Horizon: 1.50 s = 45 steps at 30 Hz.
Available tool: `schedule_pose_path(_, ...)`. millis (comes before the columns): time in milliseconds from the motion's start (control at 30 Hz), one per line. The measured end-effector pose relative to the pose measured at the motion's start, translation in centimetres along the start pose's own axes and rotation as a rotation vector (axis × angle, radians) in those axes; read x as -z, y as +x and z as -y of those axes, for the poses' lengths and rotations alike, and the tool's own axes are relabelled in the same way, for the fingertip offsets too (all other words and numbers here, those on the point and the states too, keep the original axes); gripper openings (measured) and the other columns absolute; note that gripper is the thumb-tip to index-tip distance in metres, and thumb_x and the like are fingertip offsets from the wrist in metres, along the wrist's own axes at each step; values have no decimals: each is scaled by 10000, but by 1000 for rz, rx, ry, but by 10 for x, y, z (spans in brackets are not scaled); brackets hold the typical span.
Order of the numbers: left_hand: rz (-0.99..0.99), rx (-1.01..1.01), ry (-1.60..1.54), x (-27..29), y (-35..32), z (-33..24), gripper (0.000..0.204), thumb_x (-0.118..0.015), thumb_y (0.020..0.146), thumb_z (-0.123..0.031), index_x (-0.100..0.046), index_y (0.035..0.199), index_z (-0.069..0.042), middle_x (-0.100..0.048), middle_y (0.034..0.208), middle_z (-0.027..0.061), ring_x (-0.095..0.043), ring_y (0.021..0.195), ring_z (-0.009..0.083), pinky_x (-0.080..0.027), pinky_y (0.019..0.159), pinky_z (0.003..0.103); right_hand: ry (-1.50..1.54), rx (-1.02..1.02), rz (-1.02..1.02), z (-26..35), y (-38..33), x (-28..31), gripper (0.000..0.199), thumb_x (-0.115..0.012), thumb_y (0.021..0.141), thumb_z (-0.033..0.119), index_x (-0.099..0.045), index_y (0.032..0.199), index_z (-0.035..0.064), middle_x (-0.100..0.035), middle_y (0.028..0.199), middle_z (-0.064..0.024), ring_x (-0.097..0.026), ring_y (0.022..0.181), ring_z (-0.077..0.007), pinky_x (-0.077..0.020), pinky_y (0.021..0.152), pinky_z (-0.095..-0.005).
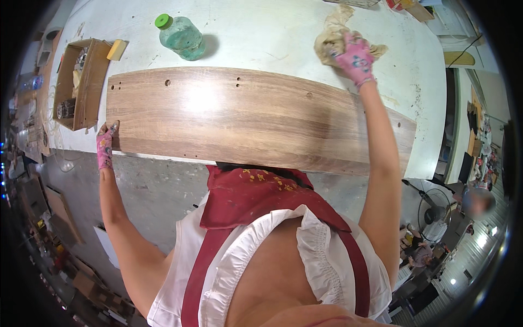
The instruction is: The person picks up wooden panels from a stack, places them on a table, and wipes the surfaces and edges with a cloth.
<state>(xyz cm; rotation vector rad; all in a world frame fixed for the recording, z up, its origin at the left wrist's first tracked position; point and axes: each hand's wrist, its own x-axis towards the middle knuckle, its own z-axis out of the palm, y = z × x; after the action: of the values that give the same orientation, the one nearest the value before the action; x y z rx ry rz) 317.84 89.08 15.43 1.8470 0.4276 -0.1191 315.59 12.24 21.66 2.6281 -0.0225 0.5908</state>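
Note:
A long wood-grain board [250, 120] with small drilled holes lies flat along the near edge of the white table. My left hand [106, 143], in a pink patterned glove, grips the board's left end, fingertips over its edge. Beyond the board's far edge on the right, my right hand [357, 60] wears a matching glove and is closed on a crumpled beige rag [330, 44], which rests on the tabletop. Part of the rag is hidden under the palm.
A green-capped plastic bottle [182, 39] with a greenish tint stands behind the board. To the left are an open wooden box [93, 87] with small items and a yellow block [116, 50]. A fan [434, 213] stands off the table's right side.

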Motion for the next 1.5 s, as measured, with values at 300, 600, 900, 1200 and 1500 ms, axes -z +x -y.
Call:
schedule_pose_path(300,-25,159,351,-22,-29,-64,354,-708,697,-344,-631,899,-63,-601,764,-10,-528,658,84,-410,589,228,689,51,583,161,-7,97,269,-410,834,300,-602,876,116,-612,808,-93,-585,801,-230,-459,753,-372)
schedule_pose_path(600,-60,169,202,-19,-35,-54,433,-705,706,-329,-617,997,-20,-625,891,22,-569,787,110,-431,710,238,772,24,440,167,-10,93,243,-450,820,257,-617,837,82,-606,806,-108,-572,798,-254,-450,728,-367)
schedule_pose_path(900,119,-494,776,20,-14,-15,365,-503,851,-335,-582,990,-6,-583,878,109,-564,766,168,-473,664,297,893,62,513,153,-5,104,233,-465,786,252,-635,841,101,-605,781,-122,-589,762,-268,-474,735,-382)
schedule_pose_path(1200,237,-148,781,41,30,2,494,-412,863,-384,-495,1137,19,-506,1141,136,-456,1083,236,-341,931,357,532,-531,77,71,-93,47,436,-435,832,430,-539,1129,127,-499,1194,-130,-434,1134,-265,-271,1002,-383)
schedule_pose_path(1500,49,145,368,10,31,-27,391,-535,803,-428,-593,805,-41,-522,745,35,-457,693,148,-391,622,310,244,-1288,424,-197,-298,8,457,-475,755,458,-550,991,75,-606,941,-142,-567,873,-310,-428,766,-410)
